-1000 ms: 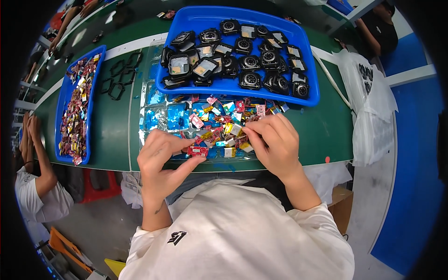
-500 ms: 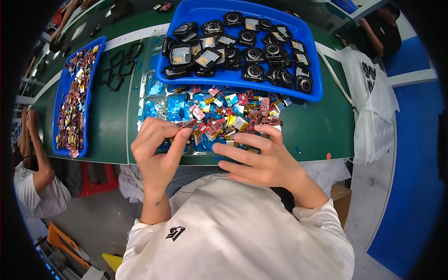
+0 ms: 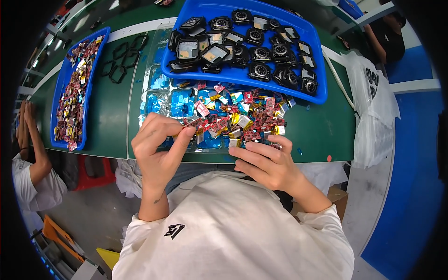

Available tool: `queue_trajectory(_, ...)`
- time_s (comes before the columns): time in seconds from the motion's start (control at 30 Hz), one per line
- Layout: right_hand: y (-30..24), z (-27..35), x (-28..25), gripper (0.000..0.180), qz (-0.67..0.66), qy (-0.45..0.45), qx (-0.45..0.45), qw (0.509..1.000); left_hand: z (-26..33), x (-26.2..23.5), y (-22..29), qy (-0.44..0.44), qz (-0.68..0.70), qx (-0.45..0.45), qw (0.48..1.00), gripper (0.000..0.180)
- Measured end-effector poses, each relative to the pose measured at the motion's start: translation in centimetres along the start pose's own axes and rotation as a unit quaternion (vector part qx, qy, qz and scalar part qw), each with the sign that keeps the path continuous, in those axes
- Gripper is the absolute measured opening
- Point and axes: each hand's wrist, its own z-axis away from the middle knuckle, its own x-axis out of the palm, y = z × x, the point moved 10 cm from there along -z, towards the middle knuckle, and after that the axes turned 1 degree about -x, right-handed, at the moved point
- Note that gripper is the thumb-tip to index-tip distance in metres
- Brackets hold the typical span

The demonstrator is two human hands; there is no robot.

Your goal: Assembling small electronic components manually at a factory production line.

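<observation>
In front of me, a pile of small red circuit boards with silvery, yellow-taped battery cells (image 3: 241, 121) lies over a clear compartment tray (image 3: 161, 103) lined with blue film. My left hand (image 3: 161, 147), at the pile's left edge, pinches a small red circuit board (image 3: 192, 122) between thumb and forefinger. At the pile's near right edge is my right hand (image 3: 273, 164), its fingers bent and apart, nothing visibly gripped. The fingertips hover by or touch the nearest boards; I cannot tell which. Just beyond the pile, a large blue bin (image 3: 205, 77) holds many black smartwatch housings (image 3: 259, 71).
A narrow blue tray (image 3: 57, 112) full of similar boards and batteries lies on the left of the green table (image 3: 322, 135). Black watch frames (image 3: 117, 73) lie beside it. White plastic bags (image 3: 371, 112) hang at the right edge. Another person's arms (image 3: 33, 135) show at far left.
My right hand has drawn slightly right and nearer to me, its fingers closer together. The left hand keeps its pinch on the board. The whole view has shifted slightly.
</observation>
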Motion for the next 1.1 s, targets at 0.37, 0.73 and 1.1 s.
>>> queue_trajectory(0.37,-1.4,-0.3,0.6,0.008,-0.007,-0.006,-0.022,1.0,0.1,0.1,0.3,-0.007,0.007,0.006,1.0,0.013)
queue_trajectory(0.73,-1.5,-0.6,0.1,0.009,0.009,0.046,-0.039,0.998,-0.1,-0.2,0.3,0.004,0.017,0.011,1.0,0.014)
queue_trajectory(1.1,6.0,-4.9,-1.8,0.022,-0.025,0.142,0.173,0.974,0.6,1.0,0.3,-0.015,0.123,-0.026,0.992,0.013)
